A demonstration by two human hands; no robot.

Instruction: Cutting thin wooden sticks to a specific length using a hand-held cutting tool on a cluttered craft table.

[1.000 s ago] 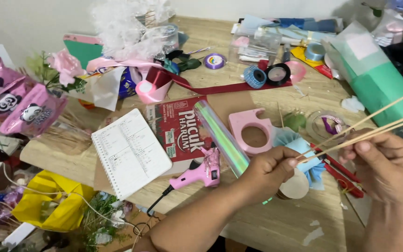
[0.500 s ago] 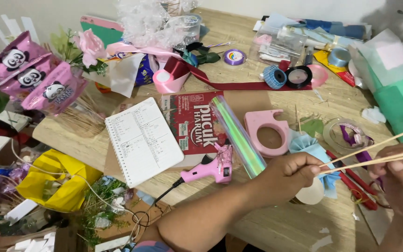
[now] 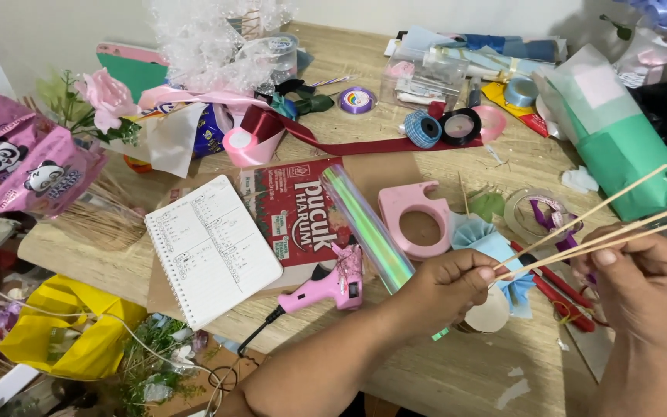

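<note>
Left hand (image 3: pixel 449 287) pinches the bamboo skewers (image 3: pixel 596 228) at their 8 o'clock ends; right hand (image 3: pixel 646 289) pinches mid-shaft. We'd keep tips flush.

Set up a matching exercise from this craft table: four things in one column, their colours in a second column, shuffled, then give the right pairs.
Things
1. glue gun
2. spiral notebook
3. paper-wrapped bundle at the right edge
4. crumpled bag below the table edge

Colours
A. yellow
B. green
C. pink
D. white

Pairs: 1-C, 2-D, 3-B, 4-A

The left hand and right hand hold thin wooden sticks between them.
</note>
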